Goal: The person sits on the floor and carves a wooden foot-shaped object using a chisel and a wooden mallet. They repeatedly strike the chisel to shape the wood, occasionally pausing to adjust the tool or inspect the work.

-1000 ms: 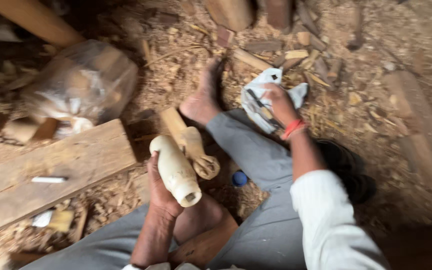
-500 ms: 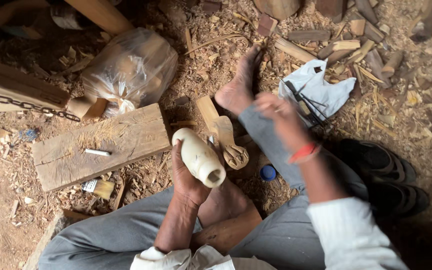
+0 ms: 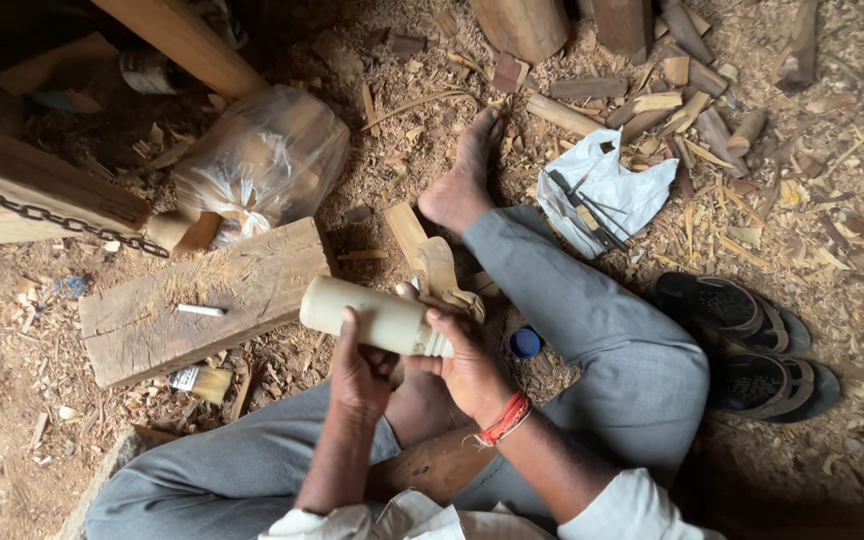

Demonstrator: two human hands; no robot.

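Observation:
I sit cross-legged on a floor of wood shavings. My left hand grips a cream plastic bottle from below, holding it sideways over my lap. My right hand, with a red thread band at the wrist, is closed around the bottle's threaded neck end. A small blue cap lies on the ground just right of that hand. A carved pale wooden piece rests behind the bottle, next to my bare foot.
A thick plank with a white chalk stick lies at left, a small brush below it. A plastic bag sits behind. A white cloth holds metal tools. Black sandals lie right. A chain hangs on a beam.
My right hand came back from the white cloth with tools and now grips the bottle's neck. The bottle has turned from upright to lying sideways. The camera has shifted.

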